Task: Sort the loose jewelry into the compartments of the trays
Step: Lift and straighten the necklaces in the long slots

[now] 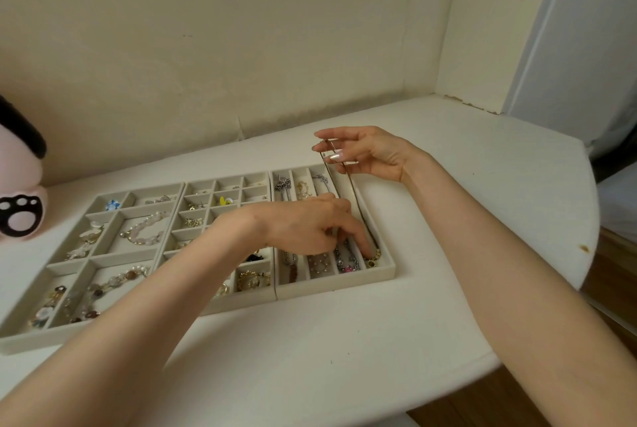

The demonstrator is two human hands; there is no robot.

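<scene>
Gold flower pendant [373,259], dark-centred, ends a thin chain [354,192].

the trays [312,292] are cream-grey, the surface [310,357] white, the plush [20,182] pink with a black-and-white paw print, one flower charm [112,204] blue, one earring [224,201] yellow, and the sunflower pendant [373,259] gold with a dark centre.

This looks like a room in a home, not a workplace: a plain white desk [310,357] stands against a bare cream wall [241,30]. On it sit a pink plush toy [17,185] with a paw print and personal jewelry trays [334,290]. A wooden floor [613,271] lies beside it.
</scene>
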